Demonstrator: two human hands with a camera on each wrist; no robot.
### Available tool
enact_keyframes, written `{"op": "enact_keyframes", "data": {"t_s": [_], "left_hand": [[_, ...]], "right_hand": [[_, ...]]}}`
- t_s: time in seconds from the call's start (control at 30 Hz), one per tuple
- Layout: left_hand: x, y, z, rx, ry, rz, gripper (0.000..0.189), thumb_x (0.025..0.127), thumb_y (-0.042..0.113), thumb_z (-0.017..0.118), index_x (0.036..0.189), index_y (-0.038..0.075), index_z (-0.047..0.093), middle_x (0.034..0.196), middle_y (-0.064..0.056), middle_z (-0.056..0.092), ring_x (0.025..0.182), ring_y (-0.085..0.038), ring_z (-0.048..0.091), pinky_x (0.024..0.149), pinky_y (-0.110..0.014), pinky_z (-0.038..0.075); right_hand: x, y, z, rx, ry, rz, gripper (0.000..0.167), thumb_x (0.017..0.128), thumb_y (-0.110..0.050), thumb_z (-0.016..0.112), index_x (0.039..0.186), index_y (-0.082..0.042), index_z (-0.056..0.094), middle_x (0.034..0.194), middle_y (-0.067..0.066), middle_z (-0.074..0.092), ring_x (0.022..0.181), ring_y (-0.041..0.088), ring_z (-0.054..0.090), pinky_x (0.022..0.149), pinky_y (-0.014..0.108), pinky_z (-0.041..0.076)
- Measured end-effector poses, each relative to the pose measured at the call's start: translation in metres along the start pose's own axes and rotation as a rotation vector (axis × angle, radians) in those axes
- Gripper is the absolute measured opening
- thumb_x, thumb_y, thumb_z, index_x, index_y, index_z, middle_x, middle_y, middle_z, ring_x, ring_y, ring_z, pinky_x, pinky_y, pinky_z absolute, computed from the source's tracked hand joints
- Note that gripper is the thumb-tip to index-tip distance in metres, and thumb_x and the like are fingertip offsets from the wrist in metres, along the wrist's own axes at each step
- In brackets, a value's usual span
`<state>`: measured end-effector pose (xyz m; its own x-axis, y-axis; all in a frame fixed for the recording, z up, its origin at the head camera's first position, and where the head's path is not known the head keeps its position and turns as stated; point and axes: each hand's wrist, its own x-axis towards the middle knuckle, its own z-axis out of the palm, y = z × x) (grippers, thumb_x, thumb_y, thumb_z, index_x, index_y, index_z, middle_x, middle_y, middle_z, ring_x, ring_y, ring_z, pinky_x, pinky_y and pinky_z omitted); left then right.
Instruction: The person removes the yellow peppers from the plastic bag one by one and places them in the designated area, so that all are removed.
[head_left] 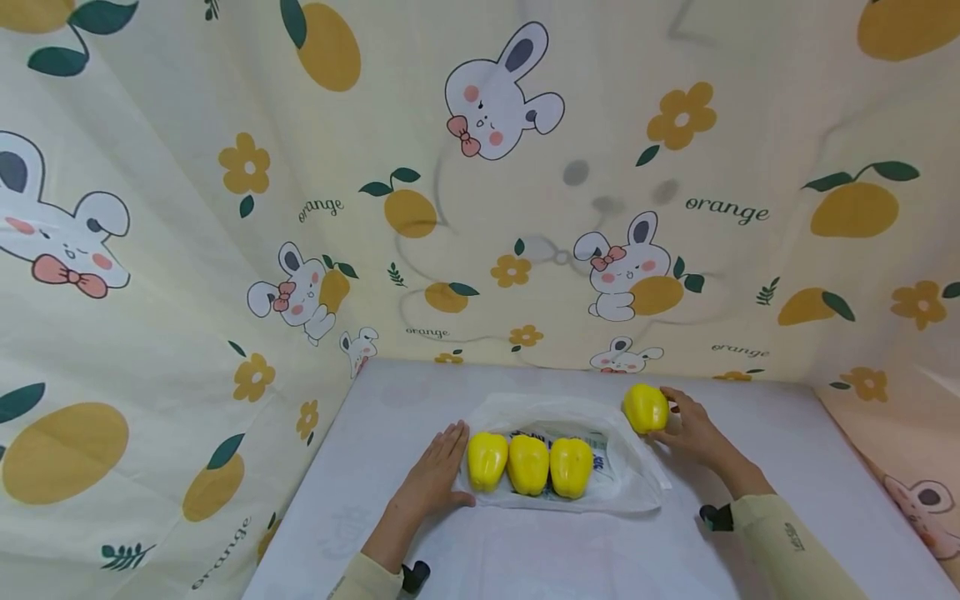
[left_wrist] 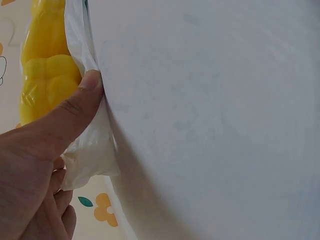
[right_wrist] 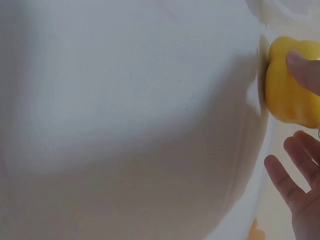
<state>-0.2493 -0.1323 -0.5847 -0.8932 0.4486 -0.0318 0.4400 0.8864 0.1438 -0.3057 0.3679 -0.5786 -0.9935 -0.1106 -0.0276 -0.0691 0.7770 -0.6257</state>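
Observation:
Three yellow bell peppers (head_left: 528, 465) sit in a row on a flattened white plastic bag (head_left: 630, 493) with dark print. My left hand (head_left: 435, 473) lies at the bag's left end, fingers straight, beside the leftmost pepper. In the left wrist view its thumb (left_wrist: 75, 112) presses along the bag's edge near the peppers. Off the bag's upper right corner, another yellow bell pepper (head_left: 646, 408) is gripped by my right hand (head_left: 692, 429) from its right side. The right wrist view has the thumb on this pepper (right_wrist: 290, 95), with several other fingers spread away from it.
Everything lies on a pale table (head_left: 555, 550). Behind and at the sides hangs a cream curtain (head_left: 525, 208) printed with rabbits and oranges. A small black device (head_left: 716, 517) sits at the right wrist, and a similar one (head_left: 416, 576) at the left.

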Motion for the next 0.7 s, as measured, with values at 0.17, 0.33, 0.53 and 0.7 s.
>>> {"op": "enact_keyframes", "data": {"t_s": [0.17,0.33,0.53,0.7], "left_hand": [[0.000,0.000,-0.001,0.002,-0.010,0.000,0.123,0.085,0.053,0.088,0.172,0.004,0.016,0.180,-0.012,0.015,0.166,-0.028,0.018,0.135,-0.045,0.018],[-0.001,0.002,-0.003,0.003,0.002,0.007,0.122,0.084,0.052,0.089,0.171,0.003,0.018,0.180,-0.013,0.016,0.165,-0.029,0.019,0.135,-0.046,0.019],[0.000,0.002,-0.004,0.001,0.001,0.004,0.122,0.085,0.051,0.089,0.171,0.003,0.018,0.180,-0.013,0.016,0.165,-0.029,0.019,0.135,-0.046,0.018],[-0.001,0.002,-0.003,-0.009,-0.002,0.000,0.121,0.085,0.051,0.089,0.171,0.003,0.018,0.180,-0.013,0.016,0.165,-0.029,0.019,0.135,-0.046,0.019]], "right_hand": [[-0.001,0.001,-0.002,-0.020,0.006,0.008,0.104,0.093,-0.026,0.086,0.165,0.004,0.017,0.159,0.037,0.032,0.134,0.056,0.041,0.111,0.079,0.041],[-0.002,0.004,-0.004,-0.025,0.010,0.032,0.108,0.092,-0.029,0.088,0.166,0.003,0.017,0.159,0.039,0.031,0.134,0.058,0.042,0.108,0.077,0.046],[-0.008,0.010,-0.001,-0.033,0.018,0.040,0.108,0.091,-0.029,0.089,0.166,0.003,0.018,0.159,0.040,0.032,0.136,0.058,0.043,0.108,0.075,0.047],[-0.017,0.010,0.001,-0.025,0.030,0.028,0.109,0.091,-0.031,0.089,0.166,0.004,0.019,0.159,0.039,0.032,0.135,0.058,0.043,0.107,0.076,0.047]]}}
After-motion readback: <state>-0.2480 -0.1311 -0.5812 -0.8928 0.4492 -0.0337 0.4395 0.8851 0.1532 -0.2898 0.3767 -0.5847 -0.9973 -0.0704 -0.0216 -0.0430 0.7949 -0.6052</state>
